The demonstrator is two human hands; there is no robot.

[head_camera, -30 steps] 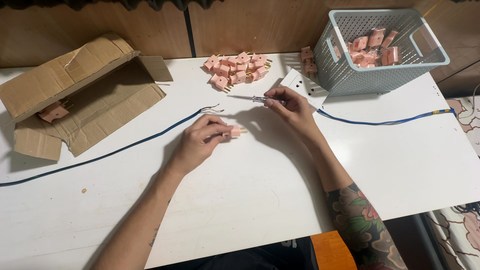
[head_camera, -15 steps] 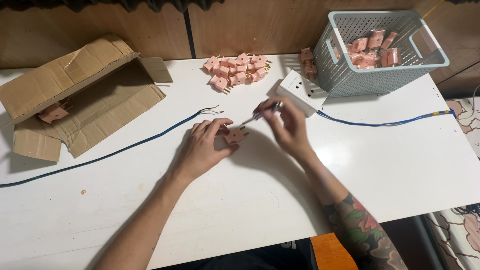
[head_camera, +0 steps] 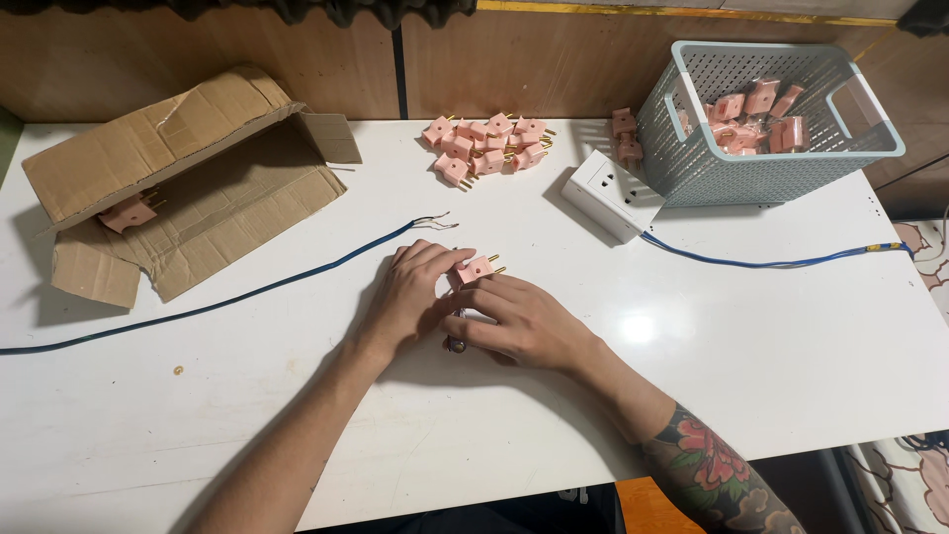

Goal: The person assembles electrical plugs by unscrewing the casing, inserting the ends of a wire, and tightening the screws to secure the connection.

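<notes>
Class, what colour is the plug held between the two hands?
Pink plug, with brass pins; head view.

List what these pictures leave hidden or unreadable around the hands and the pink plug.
- Head view: the pink plug is half covered by the left hand, so its grip cannot be read.
- The tool under the right hand shows only a small metal tip.
- The blue wire runs off the left edge.
- The grey basket wall hides its lower contents.

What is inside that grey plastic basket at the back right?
The basket holds a heap of pink plugs, some seemingly in clear wrappers. Its perforated walls and the top layer hide how deep the heap goes.
</notes>
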